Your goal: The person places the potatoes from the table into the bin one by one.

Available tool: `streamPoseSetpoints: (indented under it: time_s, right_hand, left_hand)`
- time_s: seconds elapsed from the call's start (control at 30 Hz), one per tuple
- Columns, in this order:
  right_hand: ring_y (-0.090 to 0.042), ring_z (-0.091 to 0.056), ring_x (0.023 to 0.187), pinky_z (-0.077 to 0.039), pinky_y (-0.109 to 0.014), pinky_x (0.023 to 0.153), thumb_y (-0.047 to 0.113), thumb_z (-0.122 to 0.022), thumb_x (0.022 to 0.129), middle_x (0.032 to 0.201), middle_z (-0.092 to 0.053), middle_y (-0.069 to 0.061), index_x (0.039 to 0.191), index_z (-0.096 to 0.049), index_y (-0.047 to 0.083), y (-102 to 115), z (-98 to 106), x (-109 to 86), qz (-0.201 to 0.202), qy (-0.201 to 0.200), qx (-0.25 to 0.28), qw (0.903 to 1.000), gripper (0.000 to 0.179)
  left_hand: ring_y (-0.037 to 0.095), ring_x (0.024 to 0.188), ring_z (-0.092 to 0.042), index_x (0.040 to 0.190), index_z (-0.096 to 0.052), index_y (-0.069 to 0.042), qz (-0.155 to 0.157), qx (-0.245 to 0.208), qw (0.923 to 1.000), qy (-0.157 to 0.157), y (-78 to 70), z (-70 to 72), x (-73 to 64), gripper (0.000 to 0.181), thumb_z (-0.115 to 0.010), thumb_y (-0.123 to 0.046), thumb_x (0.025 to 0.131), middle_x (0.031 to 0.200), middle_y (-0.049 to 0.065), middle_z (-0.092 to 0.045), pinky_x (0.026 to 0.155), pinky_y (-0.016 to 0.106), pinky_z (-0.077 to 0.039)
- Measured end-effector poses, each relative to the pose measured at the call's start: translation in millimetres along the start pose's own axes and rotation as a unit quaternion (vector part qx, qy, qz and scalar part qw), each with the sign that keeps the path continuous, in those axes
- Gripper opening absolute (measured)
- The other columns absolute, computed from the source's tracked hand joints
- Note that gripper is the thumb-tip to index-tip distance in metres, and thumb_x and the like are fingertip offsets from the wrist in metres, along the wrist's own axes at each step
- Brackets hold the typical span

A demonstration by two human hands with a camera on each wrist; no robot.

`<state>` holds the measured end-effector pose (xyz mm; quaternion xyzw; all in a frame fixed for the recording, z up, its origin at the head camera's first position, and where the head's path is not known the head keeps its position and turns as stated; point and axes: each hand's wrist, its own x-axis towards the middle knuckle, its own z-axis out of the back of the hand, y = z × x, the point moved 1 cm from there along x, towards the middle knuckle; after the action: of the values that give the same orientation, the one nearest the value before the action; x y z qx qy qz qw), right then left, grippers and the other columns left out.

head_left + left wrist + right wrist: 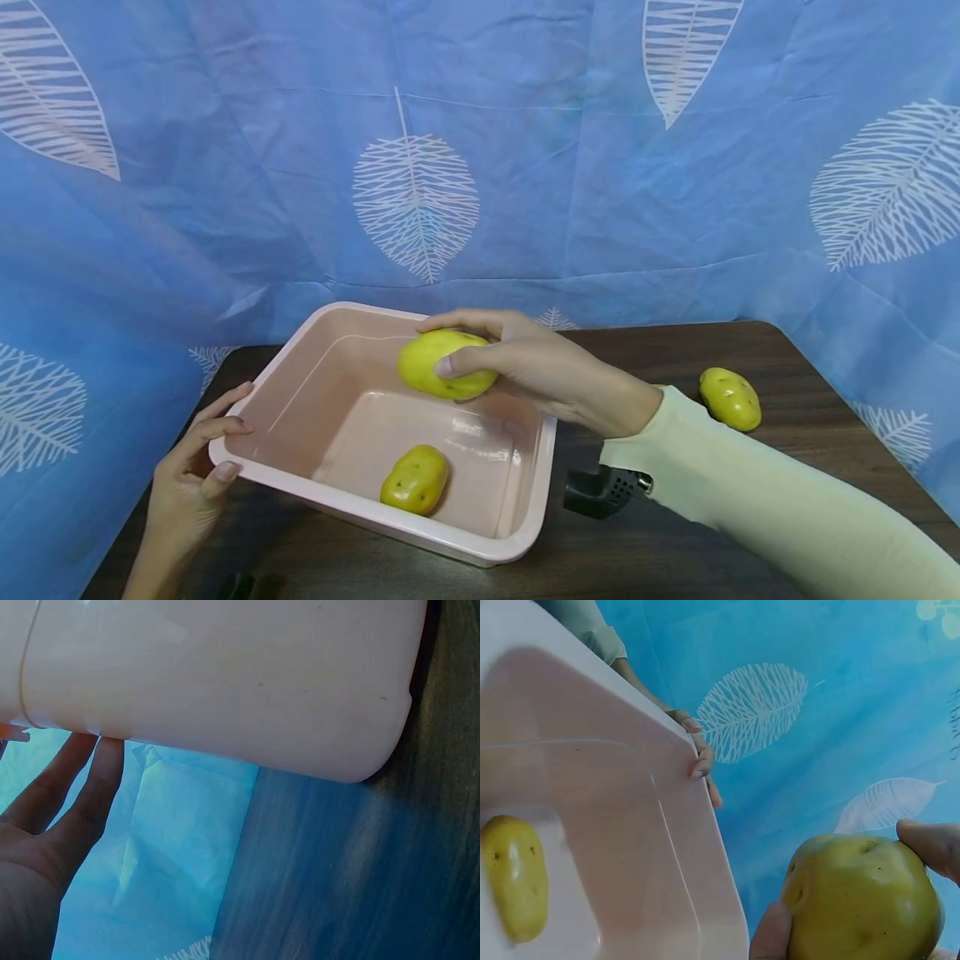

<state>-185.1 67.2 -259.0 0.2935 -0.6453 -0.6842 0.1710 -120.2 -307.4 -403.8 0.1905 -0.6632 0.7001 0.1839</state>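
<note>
Stretched across the near right, a pale sleeve [787, 512] led the head view in toward the right hand [528, 362], with a black device [596, 493] under its cuff. That hand gripped a yellow potato [427, 362], thumb laid along the near side and fingers over the far side, so the potato sat between them with its left end poking out past the thumb tip. It showed against the inside of a pink basin [300, 417], toward the far side. A second potato [415, 479] lay on the basin floor by the near wall, well apart from the grip, and a third potato [730, 399] rested on the dark wooden table [630, 550], right of the basin and beyond the sleeve. At the basin's left corner, the left hand [180, 483] held the rim, thumb and fingers bent about it. Blue cloth [525, 192] with white leaf prints hung behind everything.

From the left wrist, the basin's outer surface filled the top, and two fingers reached up to its edge, their tips hidden; table and cloth spread below.

From the right wrist, the gripped potato loomed large at lower right, a digit pressed on either side and its dimpled face bare between them. The second potato lay inside the basin at far left, while the left hand's fingers hooked over the corner.
</note>
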Motion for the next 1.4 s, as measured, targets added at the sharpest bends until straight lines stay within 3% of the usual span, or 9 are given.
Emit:
streamPoseSetpoints:
  time_s: [0.17, 0.47, 0.53, 0.73, 1.03, 1.27, 1.4]
  right_hand:
    - [-0.024, -0.066, 0.111, -0.061, -0.035, 0.093, 0.013, -0.073, 0.093, 0.138, -0.063, -0.009, 0.143, -0.063, 0.021, 1, -10, 20.3, -0.017, 0.0, -0.004, 0.9999, 0.052]
    - [-0.021, -0.065, 0.095, -0.059, -0.028, 0.075, 0.013, -0.073, 0.095, 0.128, -0.065, -0.011, 0.142, -0.064, 0.02, -3, -29, 55.8, -0.032, 0.017, 0.013, 0.9993, 0.048]
    - [-0.021, -0.066, 0.094, -0.059, -0.029, 0.075, 0.013, -0.073, 0.095, 0.127, -0.065, -0.01, 0.142, -0.064, 0.019, -4, -33, 62.6, -0.038, 0.021, 0.017, 0.9989, 0.049]
    - [-0.02, -0.065, 0.096, -0.06, -0.028, 0.079, 0.01, -0.071, 0.097, 0.122, -0.066, -0.007, 0.141, -0.064, 0.017, -12, -42, 78.4, -0.042, 0.045, 0.038, 0.9974, 0.045]
    - [-0.018, -0.062, 0.098, -0.055, -0.027, 0.085, 0.008, -0.067, 0.1, 0.115, -0.065, -0.003, 0.142, -0.061, 0.011, -23, -50, 97.2, -0.024, 0.089, 0.065, 0.9936, 0.043]
    - [-0.018, -0.061, 0.1, -0.054, -0.031, 0.086, 0.016, -0.07, 0.099, 0.119, -0.065, -0.002, 0.145, -0.06, 0.019, -29, -54, 108.2, -0.03, 0.099, -0.001, 0.9947, 0.047]
    - [-0.018, -0.062, 0.102, -0.056, -0.032, 0.086, 0.016, -0.07, 0.098, 0.124, -0.064, 0.003, 0.145, -0.06, 0.018, -33, -57, 113.4, -0.033, 0.119, -0.022, 0.9921, 0.048]
  left_hand:
    - [0.023, 0.141, -0.044, 0.124, -0.058, 0.015, -0.016, -0.007, 0.9998, 0.009, -0.5, 0.8, 0.7, 0.026, -0.062, 0.009, 0.099, 0.163, 0.016, -0.042, 0.095, 0.018, -0.056]
    - [0.022, 0.141, -0.044, 0.122, -0.059, 0.014, -0.016, -0.003, 0.9998, 0.01, 0.2, 2.8, 1.0, 0.025, -0.063, 0.009, 0.098, 0.162, 0.014, -0.043, 0.095, 0.018, -0.056]
    - [0.022, 0.141, -0.044, 0.123, -0.058, 0.014, -0.019, -0.004, 0.9997, 0.014, 0.1, 2.7, 1.1, 0.025, -0.062, 0.01, 0.098, 0.162, 0.014, -0.043, 0.095, 0.018, -0.056]
    - [0.02, 0.141, -0.044, 0.122, -0.058, 0.014, 0.017, 0.02, 0.9997, 0.001, -2.0, 2.0, 0.6, 0.025, -0.062, 0.009, 0.099, 0.163, 0.01, -0.043, 0.094, 0.017, -0.056]
    - [0.021, 0.14, -0.043, 0.122, -0.06, 0.012, 0.014, 0.02, 0.9996, -0.012, -0.2, -0.1, -0.9, 0.026, -0.064, 0.009, 0.097, 0.163, 0.008, -0.044, 0.093, 0.016, -0.056]
    - [0.019, 0.141, -0.043, 0.123, -0.059, 0.012, 0.011, 0.031, 0.9995, -0.003, 1.2, 2.1, 1.3, 0.025, -0.062, 0.01, 0.098, 0.163, 0.006, -0.045, 0.094, 0.015, -0.055]
    - [0.02, 0.14, -0.043, 0.122, -0.061, 0.011, 0.009, 0.032, 0.9993, -0.013, 1.6, 1.4, 1.1, 0.026, -0.065, 0.009, 0.097, 0.162, 0.006, -0.046, 0.094, 0.015, -0.055]
